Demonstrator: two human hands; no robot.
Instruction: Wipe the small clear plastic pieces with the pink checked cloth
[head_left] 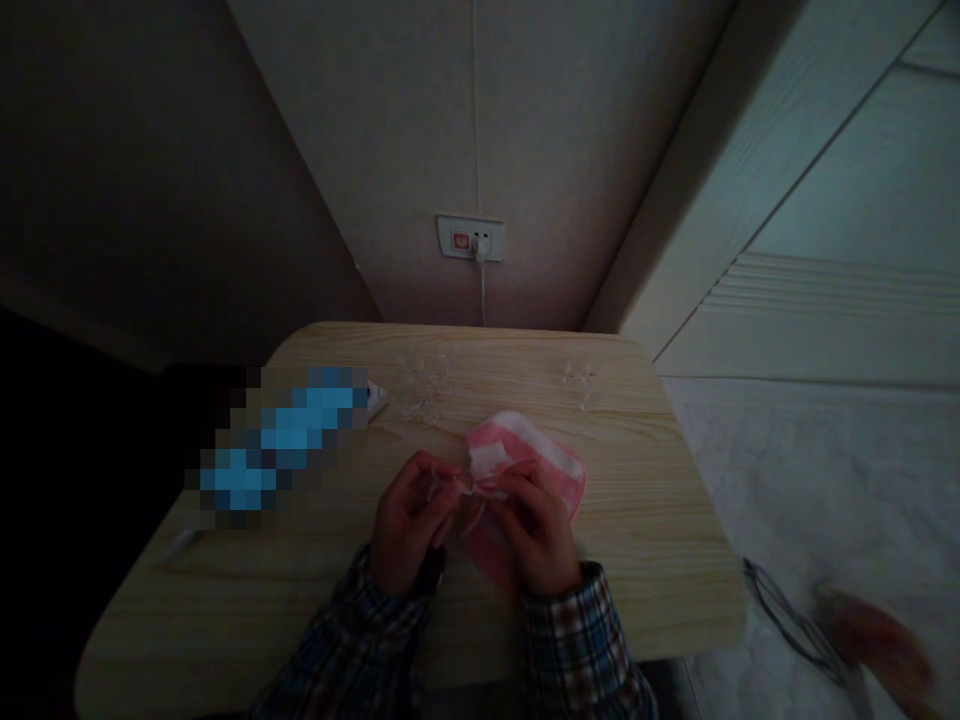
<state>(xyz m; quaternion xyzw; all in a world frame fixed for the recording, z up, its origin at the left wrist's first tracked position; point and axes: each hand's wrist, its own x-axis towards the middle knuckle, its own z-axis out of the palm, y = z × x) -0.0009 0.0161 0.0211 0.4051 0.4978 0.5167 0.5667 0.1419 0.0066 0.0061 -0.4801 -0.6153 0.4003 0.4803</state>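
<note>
My left hand point(411, 515) is closed in a pinch on a small clear plastic piece point(433, 484), mostly covered by the fingers. My right hand point(541, 520) grips a pink and white cloth point(525, 432), its fingertips bunching one part against the clear piece. The two hands nearly meet over the middle of the wooden table point(645, 560), and the rest of the cloth spreads behind and below the right hand. Beyond the hands lie several clear pieces point(421, 385), and a smaller cluster of clear pieces point(581, 380) sits to the right.
A blurred-out blue object point(289, 437) lies on the table's left side, with a white tip showing. Behind the table, a wall socket point(471, 238) has a white plug and cord. A door point(847, 260) stands at the right. Dark thin loops point(787, 615) and a reddish-brown blurred thing are low right.
</note>
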